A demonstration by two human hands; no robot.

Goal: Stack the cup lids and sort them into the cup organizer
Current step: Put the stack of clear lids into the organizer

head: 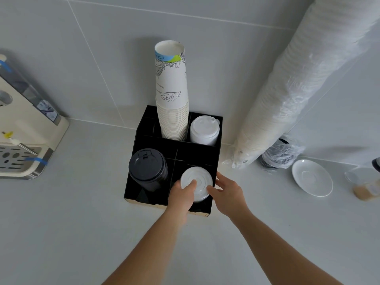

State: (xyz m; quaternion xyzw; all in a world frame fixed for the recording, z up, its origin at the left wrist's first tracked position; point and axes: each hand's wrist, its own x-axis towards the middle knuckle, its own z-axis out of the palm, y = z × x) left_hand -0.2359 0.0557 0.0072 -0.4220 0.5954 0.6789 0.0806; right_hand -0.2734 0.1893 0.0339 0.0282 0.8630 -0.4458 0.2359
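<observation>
A black cup organizer (178, 149) stands on the counter against the wall. Its front right compartment holds a stack of flat white lids (198, 177). My left hand (182, 197) grips the near left side of that stack, thumb on top. My right hand (227, 192) touches the stack's right edge with its fingers curled at the organizer wall. A stack of black lids (148, 168) fills the front left compartment. White sip lids (204, 130) sit in the back right one. A tall stack of paper cups (172, 95) rises from the back middle.
A long sleeve of paper cups in plastic wrap (298, 87) leans on the wall at right. A white saucer (312, 177) and a clear container (364, 184) lie further right. A beige machine with a drip tray (24, 140) stands at left.
</observation>
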